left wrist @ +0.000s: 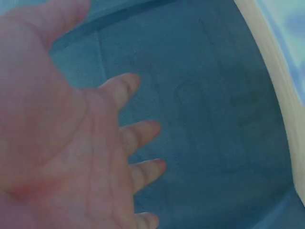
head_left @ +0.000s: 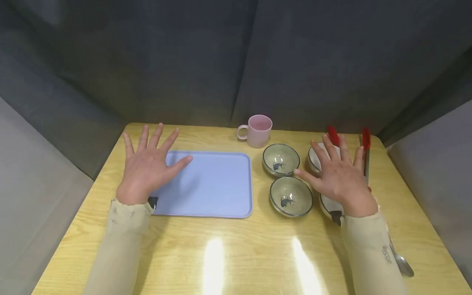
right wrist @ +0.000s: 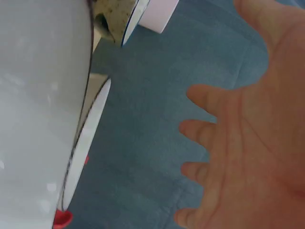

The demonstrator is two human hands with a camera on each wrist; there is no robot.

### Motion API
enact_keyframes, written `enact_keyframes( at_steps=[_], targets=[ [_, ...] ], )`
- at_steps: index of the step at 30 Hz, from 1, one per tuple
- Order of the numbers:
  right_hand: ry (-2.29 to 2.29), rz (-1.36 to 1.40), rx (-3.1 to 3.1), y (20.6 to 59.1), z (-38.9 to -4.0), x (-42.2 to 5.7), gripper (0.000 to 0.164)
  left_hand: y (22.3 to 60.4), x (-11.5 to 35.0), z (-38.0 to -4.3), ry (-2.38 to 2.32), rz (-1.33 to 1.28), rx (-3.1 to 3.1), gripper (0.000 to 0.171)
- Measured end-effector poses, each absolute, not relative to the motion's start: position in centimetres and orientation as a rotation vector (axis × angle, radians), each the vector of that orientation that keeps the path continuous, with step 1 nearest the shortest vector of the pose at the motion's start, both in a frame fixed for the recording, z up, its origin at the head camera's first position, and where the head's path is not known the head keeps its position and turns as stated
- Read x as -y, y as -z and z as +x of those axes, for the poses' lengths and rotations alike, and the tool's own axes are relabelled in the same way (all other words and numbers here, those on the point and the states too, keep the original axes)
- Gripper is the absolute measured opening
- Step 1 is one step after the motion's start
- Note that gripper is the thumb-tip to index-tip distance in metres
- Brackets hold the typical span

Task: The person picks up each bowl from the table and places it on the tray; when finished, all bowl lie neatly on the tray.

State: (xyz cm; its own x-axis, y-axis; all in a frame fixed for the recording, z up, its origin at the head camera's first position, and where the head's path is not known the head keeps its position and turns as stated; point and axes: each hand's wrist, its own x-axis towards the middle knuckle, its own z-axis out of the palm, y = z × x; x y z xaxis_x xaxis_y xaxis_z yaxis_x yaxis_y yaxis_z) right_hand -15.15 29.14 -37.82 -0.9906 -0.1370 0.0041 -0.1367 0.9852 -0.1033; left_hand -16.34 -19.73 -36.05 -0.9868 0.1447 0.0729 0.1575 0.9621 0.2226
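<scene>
Fingers spread wide, my left hand point(head_left: 147, 170) hovers over the left end of a light blue tray point(head_left: 217, 184) and holds nothing. My right hand point(head_left: 337, 178), also spread and holding nothing, is above two white-lined bowls, the far one point(head_left: 314, 161) and the near one point(head_left: 327, 205), covering parts of both. Just left of it stand two greenish bowls with a dark fish motif, one farther back point(head_left: 280, 155) and one nearer point(head_left: 293, 190). In the right wrist view, a white bowl point(right wrist: 43, 114) fills the left side, apart from the palm.
A pink mug point(head_left: 259, 135) stands at the back, handle to the left. Red-tipped tongs point(head_left: 366, 139) lie at the right, partly hidden by my hand. A spoon point(head_left: 403, 264) shows beside my right sleeve. Dark cloth point(head_left: 184, 61) hangs behind the wooden table point(head_left: 177, 254).
</scene>
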Motion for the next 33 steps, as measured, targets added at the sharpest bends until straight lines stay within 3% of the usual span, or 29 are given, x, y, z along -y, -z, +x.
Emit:
enact_keyframes(
  at_steps=[8,20,26,33],
  targets=[
    [0.499,-0.330,-3.164,36.6,-15.0,-31.7,0.091,36.9,23.7,-16.0,0.432,-0.277,2.993,0.089],
    [1.016,-0.069,-3.036,41.2,-10.3,-36.6,0.098,41.0,28.6,-12.3,0.734,-0.247,2.921,0.068],
    [1.047,0.105,-2.895,43.0,-8.6,-37.6,0.112,43.7,29.5,-11.4,0.888,-0.223,3.135,0.087],
    [1.143,0.073,-2.843,44.3,-7.0,-38.1,0.123,44.7,29.8,-11.0,1.014,-0.155,3.315,0.107]
  ],
)
